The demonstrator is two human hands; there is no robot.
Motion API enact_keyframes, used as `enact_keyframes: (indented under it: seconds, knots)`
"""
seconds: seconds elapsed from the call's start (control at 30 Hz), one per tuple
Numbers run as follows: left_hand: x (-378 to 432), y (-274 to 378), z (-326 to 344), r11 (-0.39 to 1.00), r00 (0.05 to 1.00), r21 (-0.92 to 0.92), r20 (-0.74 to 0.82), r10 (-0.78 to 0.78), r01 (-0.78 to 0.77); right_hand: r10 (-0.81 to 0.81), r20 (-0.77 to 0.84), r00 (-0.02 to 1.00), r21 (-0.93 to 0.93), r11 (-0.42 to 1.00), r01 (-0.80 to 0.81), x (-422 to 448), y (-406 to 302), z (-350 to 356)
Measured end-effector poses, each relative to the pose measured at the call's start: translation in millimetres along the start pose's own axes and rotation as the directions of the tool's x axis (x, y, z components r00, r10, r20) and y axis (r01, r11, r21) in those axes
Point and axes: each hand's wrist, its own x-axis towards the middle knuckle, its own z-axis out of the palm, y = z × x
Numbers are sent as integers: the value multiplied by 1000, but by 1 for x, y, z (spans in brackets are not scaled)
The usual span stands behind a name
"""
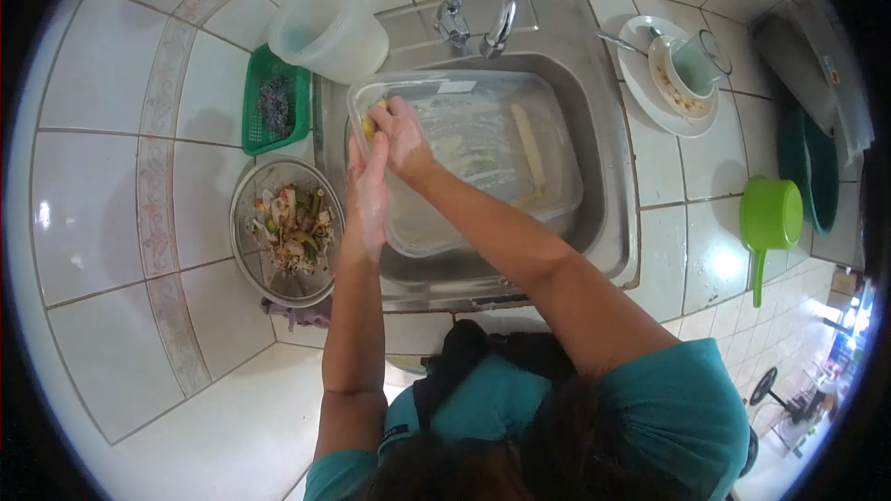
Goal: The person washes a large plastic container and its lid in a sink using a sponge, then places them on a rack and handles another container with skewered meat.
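A clear rectangular plastic container (480, 132) is tilted over the stainless steel sink (605, 174), with whitish suds smeared across it. My left hand (367, 184) grips its left side, the thumb up near the rim. Inside the same side, my right hand (400, 132) presses a yellow sponge (367, 126) against the wall near the top left corner; most of the sponge is hidden by my fingers. Suds coat both hands. Above the container, the chrome gooseneck faucet (500, 14) shows no visible water stream.
Left of the sink are a translucent bucket (348, 42), a green basket (257, 129) holding a scouring pad (276, 108), and a strainer (240, 243) of food scraps. At right stand a white plate (637, 87) with stacked bowls and a glass (702, 59), plus a green dipper (771, 214).
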Motion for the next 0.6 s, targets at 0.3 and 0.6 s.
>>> enact_keyframes:
  seconds: [0.3,0.6]
  knots:
    - [10,-10,-4,970,998,-232,31,-63,68,55,-273,960,-155,983,-100,-14,83,-7]
    - [1,-6,-5,993,998,-112,47,52,-47,74,-255,964,-70,993,-95,25,31,-64]
